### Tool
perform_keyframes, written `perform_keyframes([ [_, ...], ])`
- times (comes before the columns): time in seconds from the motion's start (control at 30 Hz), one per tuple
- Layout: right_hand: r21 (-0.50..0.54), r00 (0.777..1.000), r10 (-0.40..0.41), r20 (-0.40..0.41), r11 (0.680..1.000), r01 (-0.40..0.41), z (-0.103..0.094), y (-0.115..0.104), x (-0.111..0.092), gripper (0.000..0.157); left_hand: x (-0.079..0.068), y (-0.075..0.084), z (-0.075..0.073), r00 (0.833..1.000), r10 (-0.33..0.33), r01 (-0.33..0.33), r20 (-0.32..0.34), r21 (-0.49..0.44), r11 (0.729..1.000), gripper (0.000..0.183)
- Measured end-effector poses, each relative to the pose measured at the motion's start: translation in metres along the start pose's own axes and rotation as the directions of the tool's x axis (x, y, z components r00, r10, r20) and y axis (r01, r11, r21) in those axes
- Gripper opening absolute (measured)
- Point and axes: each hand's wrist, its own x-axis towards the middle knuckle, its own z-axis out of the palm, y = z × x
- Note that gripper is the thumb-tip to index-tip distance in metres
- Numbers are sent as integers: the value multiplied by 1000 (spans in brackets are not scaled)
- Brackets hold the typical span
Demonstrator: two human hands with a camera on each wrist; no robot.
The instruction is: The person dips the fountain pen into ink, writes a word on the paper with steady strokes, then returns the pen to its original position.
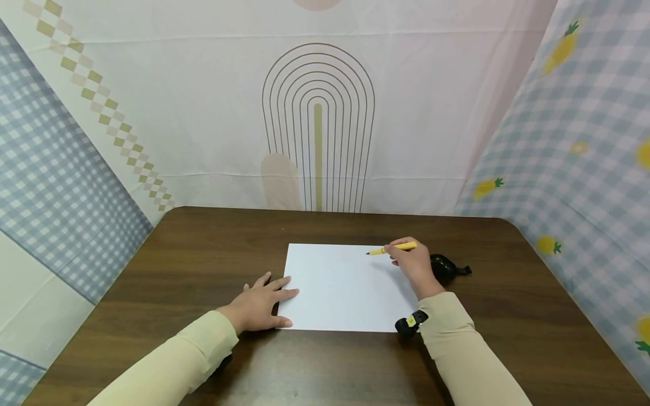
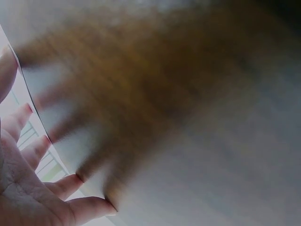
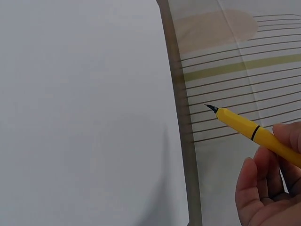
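A blank white sheet of paper (image 1: 340,293) lies on the brown wooden table. My left hand (image 1: 261,306) rests at the sheet's left edge with its fingers spread, thumb and some fingertips on the paper. In the left wrist view the fingers (image 2: 35,153) stretch out along that edge. My right hand (image 1: 413,268) pinches a yellow pen (image 1: 401,247) between thumb and fingers, over the upper right part of the sheet. The right wrist view shows the pen (image 3: 240,123) with a dark pointed nib and a thin black ring round its barrel. No marks show on the paper.
Just right of my right hand sits a glossy black rounded object (image 1: 444,269) with a narrow stem. A small black device (image 1: 410,324) is strapped to my right wrist. Patterned cloth (image 1: 218,113) hangs behind the table (image 1: 203,242), with blue checked cloth at both sides.
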Motion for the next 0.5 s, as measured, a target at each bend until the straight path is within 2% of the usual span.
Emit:
perform_keyframes([
  [0.5, 8, 999, -7, 32, 1000, 7, 25, -1, -6, 21, -1, 1, -2, 1000, 4, -4, -2, -8, 1000, 68],
])
